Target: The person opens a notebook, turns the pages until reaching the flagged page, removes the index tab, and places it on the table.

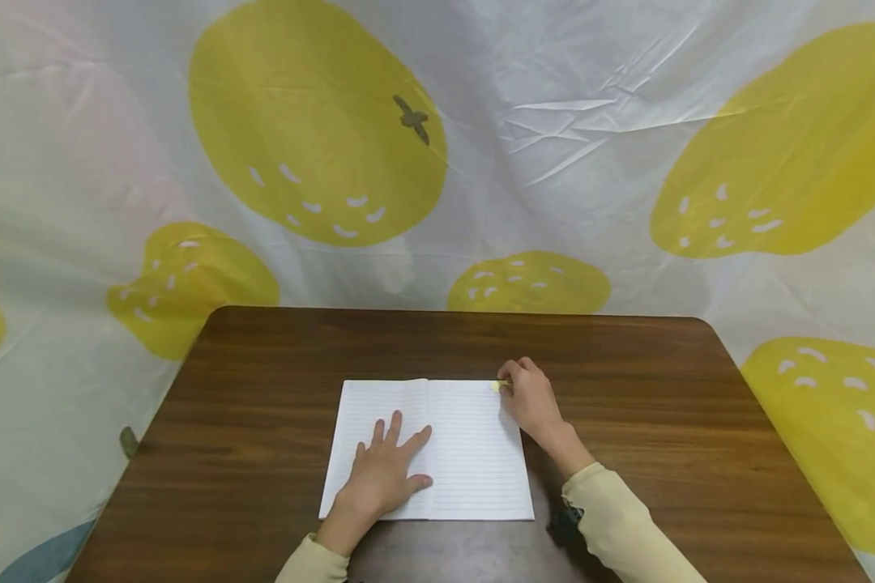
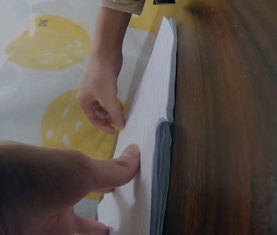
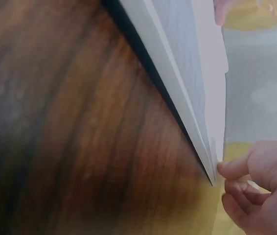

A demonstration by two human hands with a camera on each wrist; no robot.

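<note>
Head view shows the left hand flat, fingers spread, on the open notebook at centre frame, the right hand pinching a small yellow tab at its upper right corner.

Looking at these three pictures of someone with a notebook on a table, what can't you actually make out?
- The small yellow thing at the right hand: too small in the head view to identify.
- The notebook pages: lines show, any writing too faint to tell.
- The page under the left hand: covered by the palm.
- Left wrist view: the left hand blurred, cut off by the edge.
- Right wrist view: the table blurred, the notebook seen only edge-on.
</note>
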